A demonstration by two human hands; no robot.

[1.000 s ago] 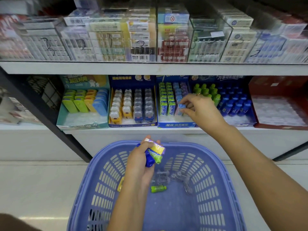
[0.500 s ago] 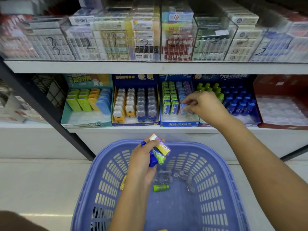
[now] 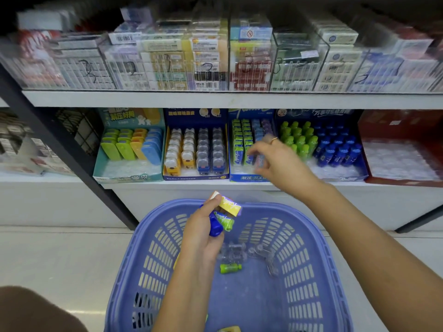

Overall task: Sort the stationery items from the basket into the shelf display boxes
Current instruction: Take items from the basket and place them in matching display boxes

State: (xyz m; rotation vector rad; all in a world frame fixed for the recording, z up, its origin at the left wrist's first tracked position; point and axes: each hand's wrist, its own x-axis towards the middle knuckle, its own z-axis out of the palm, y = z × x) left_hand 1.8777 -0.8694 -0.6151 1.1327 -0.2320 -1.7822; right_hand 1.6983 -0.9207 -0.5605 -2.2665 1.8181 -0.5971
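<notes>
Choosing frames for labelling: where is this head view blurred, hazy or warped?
Head view: the right hand is motion-blurred at the blue display box; the left hand, its stationery items and the basket are sharp; the clear upper bins look soft and hazy; the wide lens bows the shelf edge.

Bright, even shop light — motion blur on the right hand [image 3: 275, 161], wide-angle bowing at edges

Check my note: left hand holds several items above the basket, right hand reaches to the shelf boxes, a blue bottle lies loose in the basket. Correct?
No. The head view shows the loose bottle in the basket is green, not blue. The left hand holding items above it and the right hand at the shelf boxes stand.
</notes>
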